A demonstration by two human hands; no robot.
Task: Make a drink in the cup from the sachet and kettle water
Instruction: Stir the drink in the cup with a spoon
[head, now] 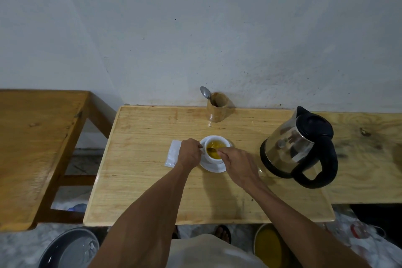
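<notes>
A white cup [214,139] with yellow liquid stands on a white saucer [214,167] in the middle of the light wooden table [152,180]. My left hand [188,154] grips the cup's handle on its left side. My right hand [236,159] pinches a small spoon [211,149] whose bowl dips into the liquid. A white sachet [173,153] lies flat on the table just left of my left hand, partly hidden by it. The steel kettle [298,148] with a black handle and lid stands to the right of the cup.
A wooden holder [218,107] with a spoon [205,92] sticking out stands at the table's back edge by the wall. A darker wooden table [32,148] is on the left. On the floor sit a grey basin [69,248] and a yellow bucket [268,246].
</notes>
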